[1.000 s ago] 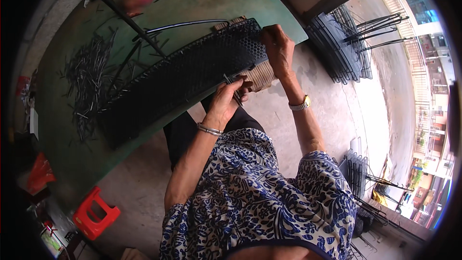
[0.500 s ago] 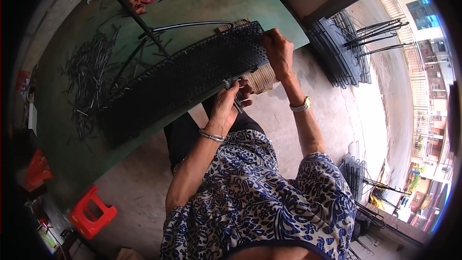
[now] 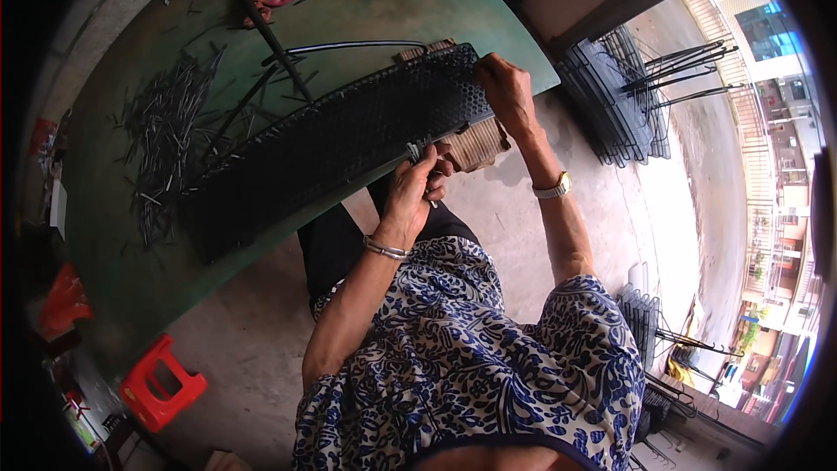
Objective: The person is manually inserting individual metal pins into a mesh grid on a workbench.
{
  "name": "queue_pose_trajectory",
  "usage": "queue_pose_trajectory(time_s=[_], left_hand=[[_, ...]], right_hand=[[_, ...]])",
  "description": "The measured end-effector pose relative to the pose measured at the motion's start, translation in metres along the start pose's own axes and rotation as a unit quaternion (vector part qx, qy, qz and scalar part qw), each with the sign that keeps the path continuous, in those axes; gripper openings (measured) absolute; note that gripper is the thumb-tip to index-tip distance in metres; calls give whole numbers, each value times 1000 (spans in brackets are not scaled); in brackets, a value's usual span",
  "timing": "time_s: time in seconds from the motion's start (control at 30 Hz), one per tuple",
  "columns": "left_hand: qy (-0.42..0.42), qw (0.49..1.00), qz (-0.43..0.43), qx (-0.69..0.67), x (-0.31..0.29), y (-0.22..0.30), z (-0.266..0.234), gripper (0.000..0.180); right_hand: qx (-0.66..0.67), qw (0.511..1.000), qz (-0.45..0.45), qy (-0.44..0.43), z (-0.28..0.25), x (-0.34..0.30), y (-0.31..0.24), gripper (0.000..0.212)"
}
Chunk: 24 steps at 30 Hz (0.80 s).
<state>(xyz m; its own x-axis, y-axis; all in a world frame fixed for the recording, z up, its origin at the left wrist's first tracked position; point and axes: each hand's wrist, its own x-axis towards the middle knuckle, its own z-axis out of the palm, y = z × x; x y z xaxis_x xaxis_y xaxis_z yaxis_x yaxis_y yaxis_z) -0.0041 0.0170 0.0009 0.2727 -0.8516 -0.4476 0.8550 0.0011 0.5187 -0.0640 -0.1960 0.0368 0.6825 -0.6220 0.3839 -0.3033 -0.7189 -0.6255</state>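
Head view: a long black mesh panel (image 3: 340,135) lies across the green table (image 3: 113,279), its near end gripped by the right hand (image 3: 506,92). Left hand (image 3: 417,187) pinches a small metal tool (image 3: 415,153) at the panel's edge. Loose metal rods (image 3: 161,135) lie beyond; a red stool (image 3: 161,381) stands apart.

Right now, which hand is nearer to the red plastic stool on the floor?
Left. The left hand is at the near edge of the black mesh panel, on the stool's side; the right hand grips the panel's far end, farther away.
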Motion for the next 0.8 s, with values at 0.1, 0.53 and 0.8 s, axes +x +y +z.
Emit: queue_pose_trajectory(time_s=[0.1,0.53,0.8], left_hand=[[17,1000,11,11,-7,5,13,25],[-17,1000,16,-7,-1,1,2,23],[1,1000,9,10,-4,6,9,27]], right_hand=[[-56,998,-28,6,2,4,6,7],[-147,987,-63,0,7,4,7,9],[-162,987,10,20,10,1,1,14]])
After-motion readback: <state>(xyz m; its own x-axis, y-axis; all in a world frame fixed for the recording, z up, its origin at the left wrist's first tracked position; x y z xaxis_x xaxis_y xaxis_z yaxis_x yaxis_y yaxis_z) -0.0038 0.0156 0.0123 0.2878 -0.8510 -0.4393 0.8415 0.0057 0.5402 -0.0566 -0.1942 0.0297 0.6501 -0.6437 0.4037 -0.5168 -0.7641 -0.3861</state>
